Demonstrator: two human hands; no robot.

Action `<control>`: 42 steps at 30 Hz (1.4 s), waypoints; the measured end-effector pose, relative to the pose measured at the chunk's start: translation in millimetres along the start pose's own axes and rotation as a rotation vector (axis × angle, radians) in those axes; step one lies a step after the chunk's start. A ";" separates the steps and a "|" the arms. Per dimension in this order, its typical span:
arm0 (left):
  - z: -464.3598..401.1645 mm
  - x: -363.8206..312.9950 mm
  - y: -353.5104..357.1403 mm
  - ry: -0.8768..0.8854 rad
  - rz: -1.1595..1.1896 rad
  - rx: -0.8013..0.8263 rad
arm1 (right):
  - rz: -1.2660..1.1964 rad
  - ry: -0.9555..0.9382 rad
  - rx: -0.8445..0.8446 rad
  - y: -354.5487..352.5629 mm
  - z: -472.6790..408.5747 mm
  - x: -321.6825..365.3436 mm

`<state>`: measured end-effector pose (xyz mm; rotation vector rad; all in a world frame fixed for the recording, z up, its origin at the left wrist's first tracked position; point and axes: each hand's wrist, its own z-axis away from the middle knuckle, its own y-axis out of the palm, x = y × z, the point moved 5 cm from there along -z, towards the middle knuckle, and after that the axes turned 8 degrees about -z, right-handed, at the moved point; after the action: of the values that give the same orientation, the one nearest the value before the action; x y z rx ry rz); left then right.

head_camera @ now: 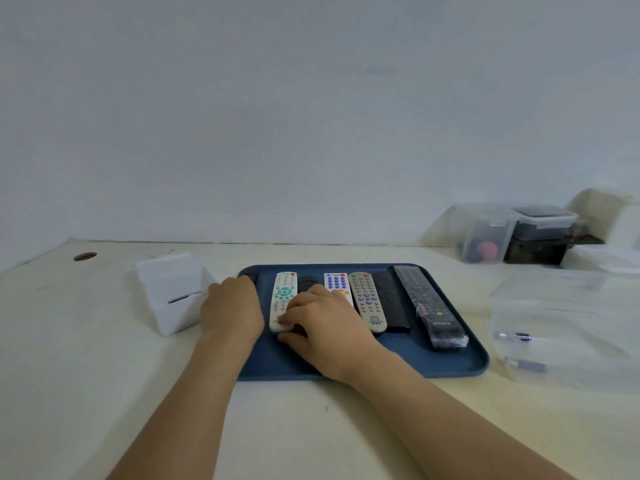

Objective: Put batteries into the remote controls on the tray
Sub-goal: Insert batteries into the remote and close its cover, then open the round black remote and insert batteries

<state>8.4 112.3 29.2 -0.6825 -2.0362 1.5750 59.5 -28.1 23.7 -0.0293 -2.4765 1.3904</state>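
a plain pale grey wall (311, 98) fills the far upper part of the view, lit evenly and softly. below it runs a cream table (311, 427), its far edge meeting the wall. a round hole (84, 256) sits in the table at the far left. at the far right, clear lidded boxes (512, 233) stand against the wall, beside a cream shape (602, 206) that is too blurred to tell.
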 end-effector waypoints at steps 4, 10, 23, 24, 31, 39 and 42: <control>1.5 -5.0 0.0 -0.017 0.022 -0.017 | -0.093 -0.025 -0.078 -11.4 -0.1 -7.8; 2.2 -1.9 -3.5 -0.085 0.101 0.003 | -0.130 0.003 -0.089 -18.3 3.3 -20.5; 8.3 -8.3 -27.7 -0.118 1.709 0.089 | -1.010 0.549 -0.464 -49.2 10.9 -48.7; 12.4 -15.0 -31.8 -0.052 1.719 0.131 | -1.135 0.600 -0.473 -50.6 10.4 -51.4; 42.5 -59.4 -41.5 0.370 1.411 0.180 | -1.328 0.599 -0.421 -75.3 16.1 -68.9; 45.4 -60.5 -42.1 0.417 1.381 0.184 | -1.273 0.553 -0.374 -79.8 21.8 -73.2; 42.9 -60.1 -42.8 0.433 1.377 0.197 | -1.265 0.558 -0.371 -80.7 21.6 -74.7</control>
<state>22.7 32.9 57.0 -2.3651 -0.9488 1.8889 135.3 -101.0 62.2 0.7910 -1.6155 0.2974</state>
